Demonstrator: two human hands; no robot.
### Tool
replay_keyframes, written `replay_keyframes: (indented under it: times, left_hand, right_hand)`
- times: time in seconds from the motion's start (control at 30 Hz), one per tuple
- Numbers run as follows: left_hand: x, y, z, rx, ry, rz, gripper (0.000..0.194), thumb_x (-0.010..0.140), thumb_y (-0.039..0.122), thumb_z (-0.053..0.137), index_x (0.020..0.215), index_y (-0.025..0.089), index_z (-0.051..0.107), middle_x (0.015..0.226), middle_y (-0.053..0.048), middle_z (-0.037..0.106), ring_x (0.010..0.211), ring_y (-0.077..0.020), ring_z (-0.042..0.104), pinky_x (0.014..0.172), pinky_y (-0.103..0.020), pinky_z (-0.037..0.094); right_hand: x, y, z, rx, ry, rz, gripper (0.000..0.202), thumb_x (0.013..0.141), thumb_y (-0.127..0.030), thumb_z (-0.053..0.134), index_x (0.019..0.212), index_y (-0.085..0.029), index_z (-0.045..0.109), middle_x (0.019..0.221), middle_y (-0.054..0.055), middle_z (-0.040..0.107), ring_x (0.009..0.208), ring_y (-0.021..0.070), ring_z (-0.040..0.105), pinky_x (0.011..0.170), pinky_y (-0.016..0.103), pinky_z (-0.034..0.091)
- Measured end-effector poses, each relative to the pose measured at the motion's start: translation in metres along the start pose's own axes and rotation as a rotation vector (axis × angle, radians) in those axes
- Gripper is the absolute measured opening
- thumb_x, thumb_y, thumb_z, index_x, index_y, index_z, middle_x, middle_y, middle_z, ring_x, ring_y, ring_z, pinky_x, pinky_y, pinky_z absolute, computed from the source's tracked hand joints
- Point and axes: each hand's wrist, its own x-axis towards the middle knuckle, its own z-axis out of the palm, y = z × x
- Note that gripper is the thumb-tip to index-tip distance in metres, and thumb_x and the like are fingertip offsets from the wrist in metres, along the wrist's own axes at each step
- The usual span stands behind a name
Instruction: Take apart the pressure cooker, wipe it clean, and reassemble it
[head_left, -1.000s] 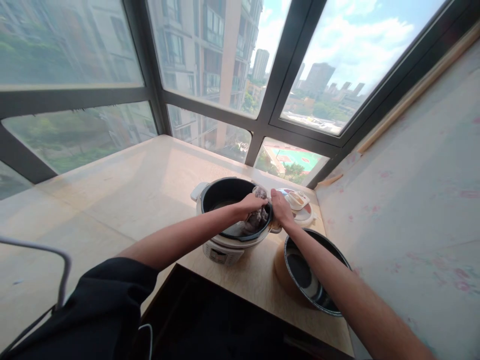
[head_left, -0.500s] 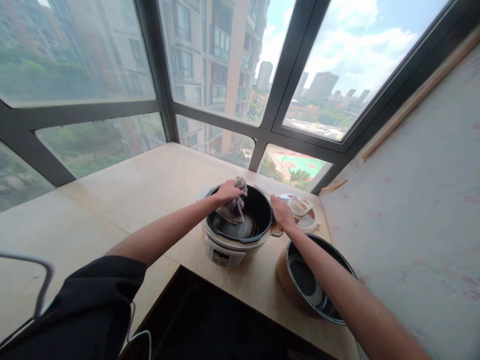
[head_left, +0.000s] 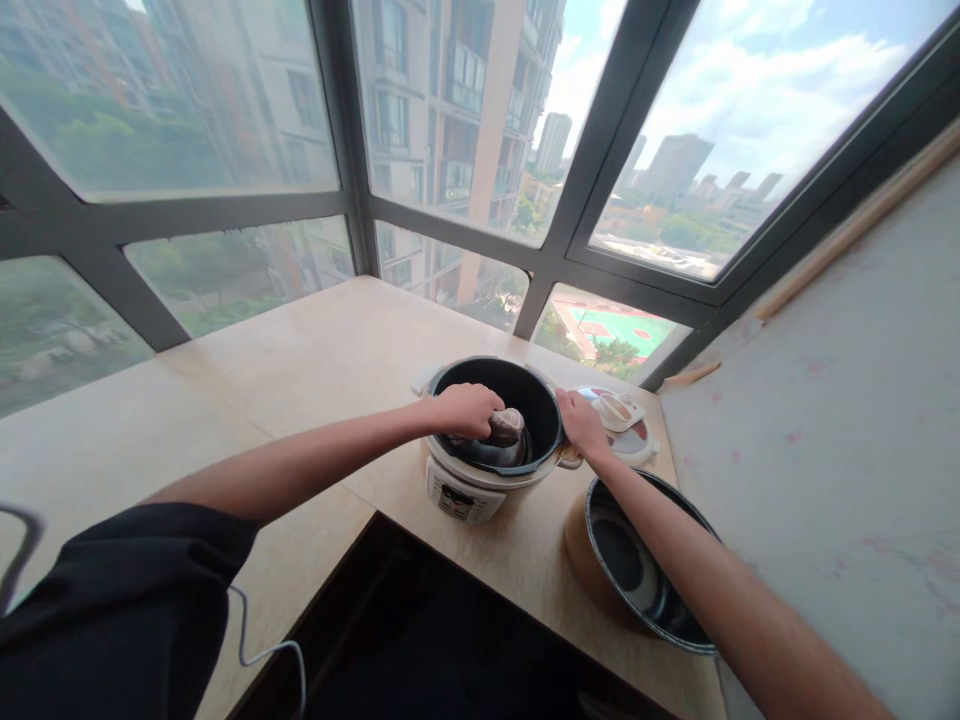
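Electric cooker (head_left: 491, 487): upright on the pale table (head_left: 300, 365), lid off, dark interior open to view. A control panel (head_left: 459, 498) is fitted to the front of its light-coloured body.

Left hand (head_left: 469, 408): closed around a bunched grey-brown cloth (head_left: 508, 427), held within the cooker's opening. Whether the cloth touches the inner surface cannot be determined from this angle.

Right hand (head_left: 581, 422): set against the cooker's right side at the rim, fingers together and narrow, just above the side handle (head_left: 568, 458). The exact grip is not discernible — the fingertips are partly hidden.

Adjacent items: a white round lid (head_left: 637, 437) with a raised top fitting lies on the table, beyond the right hand and close to the wall (head_left: 840, 400). A separate pot (head_left: 589, 555), tan outside and dark inside, stands open on the near right of the cooker, apart from it; the right forearm passes above its opening.

Surroundings: grey-framed windows (head_left: 457, 110) border the far side of the table. A black surface (head_left: 427, 640) occupies the near edge, with a thin white cable (head_left: 261, 656) at its left. The left arm wears a dark sleeve (head_left: 124, 600).
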Motion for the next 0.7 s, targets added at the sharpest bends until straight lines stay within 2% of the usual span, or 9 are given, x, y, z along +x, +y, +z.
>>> replay_keyframes:
  times: [0.13,0.27,0.37,0.43,0.5,0.6,0.7]
  left_hand:
    - [-0.013,0.024,0.015,-0.158,-0.010,-0.013,0.033,0.074,0.041,0.068,0.102,0.025,0.071,0.105,-0.011,0.074,0.099,-0.0360,0.069,0.079,-0.038,0.051]
    - [-0.015,0.049,0.031,-0.224,0.144,0.042,0.031,0.079,0.026,0.059,0.108,0.020,0.068,0.110,-0.013,0.072,0.100,-0.0329,0.068,0.083,-0.038,0.051]
    - [-0.011,0.064,0.042,-0.319,0.268,-0.007,0.037,0.081,0.026,0.059,0.117,0.021,0.066,0.113,-0.012,0.071,0.101,-0.0297,0.067,0.087,-0.036,0.050]
    - [-0.011,0.068,0.048,-0.365,0.355,-0.015,0.042,0.082,0.029,0.061,0.123,0.022,0.065,0.114,-0.011,0.071,0.101,-0.0287,0.066,0.088,-0.036,0.051]
    - [-0.013,0.068,0.055,-0.393,0.466,0.038,0.047,0.083,0.031,0.063,0.129,0.022,0.064,0.118,-0.011,0.071,0.104,-0.0288,0.066,0.092,-0.039,0.051]
    - [-0.022,0.065,0.067,-0.411,0.618,0.185,0.054,0.081,0.023,0.064,0.135,0.022,0.061,0.129,-0.011,0.068,0.115,-0.0287,0.063,0.099,-0.042,0.049]
    - [-0.032,0.059,0.073,-0.417,0.752,0.257,0.056,0.078,0.016,0.066,0.133,0.024,0.064,0.132,-0.010,0.067,0.119,-0.0277,0.062,0.103,-0.043,0.047]
  right_hand:
    - [0.001,0.001,0.001,0.023,0.009,0.012,0.044,0.098,-0.054,0.027,0.073,-0.026,0.051,0.089,0.010,0.068,0.089,0.0270,0.059,0.080,0.036,0.040]
    - [0.003,0.004,0.003,0.046,0.028,0.010,0.044,0.095,-0.056,0.026,0.071,-0.026,0.048,0.086,0.010,0.067,0.083,0.0259,0.057,0.078,0.036,0.039]
    - [0.005,0.008,0.005,0.060,0.037,-0.008,0.045,0.094,-0.057,0.026,0.070,-0.026,0.048,0.083,0.010,0.066,0.080,0.0251,0.055,0.075,0.035,0.039]
    - [0.007,0.011,0.005,0.074,0.032,-0.015,0.046,0.093,-0.059,0.026,0.070,-0.025,0.049,0.080,0.009,0.065,0.077,0.0246,0.054,0.072,0.035,0.039]
    - [0.008,0.014,0.005,0.093,0.030,-0.028,0.047,0.092,-0.060,0.027,0.070,-0.025,0.049,0.076,0.008,0.064,0.073,0.0238,0.053,0.070,0.035,0.039]
    - [0.008,0.016,0.006,0.117,0.040,-0.062,0.047,0.092,-0.061,0.028,0.069,-0.025,0.049,0.073,0.007,0.062,0.072,0.0237,0.052,0.069,0.035,0.039]
    - [0.007,0.016,0.006,0.122,0.037,-0.067,0.044,0.092,-0.057,0.030,0.068,-0.025,0.049,0.073,0.008,0.062,0.074,0.0248,0.053,0.072,0.036,0.040]
